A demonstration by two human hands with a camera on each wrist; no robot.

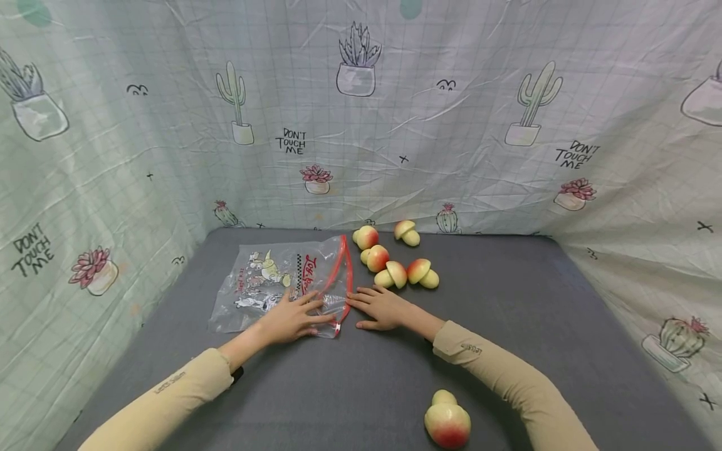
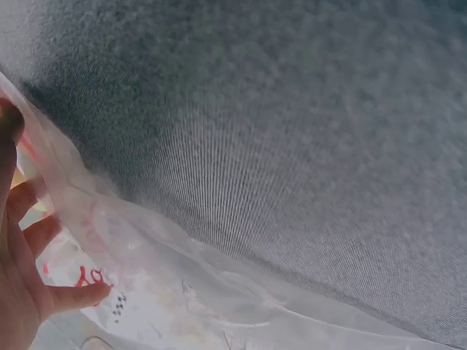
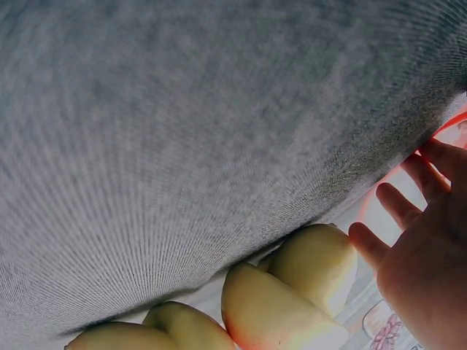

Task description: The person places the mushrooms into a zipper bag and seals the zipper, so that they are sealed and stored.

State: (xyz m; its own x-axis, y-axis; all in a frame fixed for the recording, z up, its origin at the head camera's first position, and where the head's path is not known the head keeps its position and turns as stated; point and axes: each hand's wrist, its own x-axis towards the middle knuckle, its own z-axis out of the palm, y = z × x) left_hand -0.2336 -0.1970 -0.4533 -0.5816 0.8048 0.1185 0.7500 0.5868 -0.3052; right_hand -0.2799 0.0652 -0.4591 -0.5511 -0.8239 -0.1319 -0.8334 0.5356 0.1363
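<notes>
A clear plastic bag (image 1: pixel 225 300) with a red-edged opening and printed cartoon figures lies flat on the grey table. On its right part rests my left hand (image 1: pixel 293 319), fingers spread and pointing toward the red edge. My right hand (image 1: pixel 383 309) is at the opening, its straight fingertips right at the red edge. The left wrist view shows the left hand (image 2: pixel 25 277) spread over the printed film. Several yellow-and-red mushroom-shaped pieces (image 1: pixel 393 274) sit just beyond the right hand; in the right wrist view, pale rounded pieces (image 3: pixel 277 310) lie close by its fingers.
Another mushroom-shaped piece (image 1: pixel 447 421) lies near the front, beside the right sleeve. One more (image 1: pixel 407 232) is at the table's back edge. A patterned curtain (image 1: pixel 395 125) hangs behind and along both sides of the grey table (image 1: pixel 507 294).
</notes>
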